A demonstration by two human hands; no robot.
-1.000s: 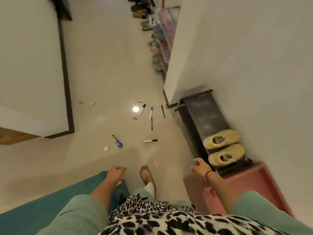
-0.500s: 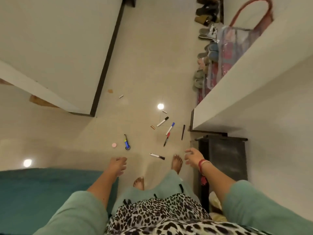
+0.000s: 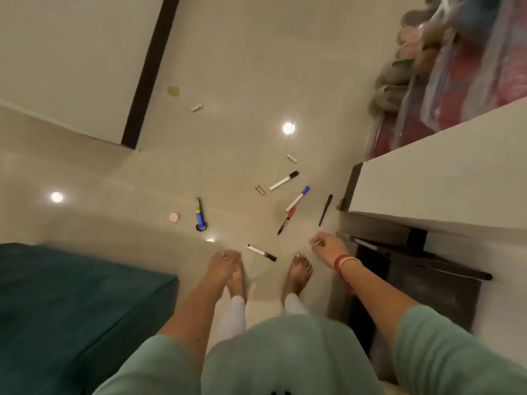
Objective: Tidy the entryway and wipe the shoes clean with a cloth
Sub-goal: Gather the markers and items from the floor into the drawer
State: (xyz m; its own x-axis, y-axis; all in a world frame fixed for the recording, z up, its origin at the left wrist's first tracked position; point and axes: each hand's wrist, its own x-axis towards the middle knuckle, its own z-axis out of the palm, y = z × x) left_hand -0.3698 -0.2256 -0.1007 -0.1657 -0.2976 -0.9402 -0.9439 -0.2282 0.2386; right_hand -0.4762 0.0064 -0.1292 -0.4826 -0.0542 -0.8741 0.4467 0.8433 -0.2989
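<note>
Left grip: released, fingers loosely curled, holding nothing; hangs well apart from the dark rack. Right grip: released, fingers loosely bent, nothing plainly held; hangs just beside the rack's far corner. Shoes: blurred olive pairs on the floor, well beyond the rack, beside a clear-covered shelf. Floor litter, from the rack outward: dark pen, red-capped pen, blue-capped marker, black-capped marker, gold cap; farther off, blue-and-yellow tool and pink disc. White marker: between the two grips, near the rack. Teal furniture: well apart from the rack.
</note>
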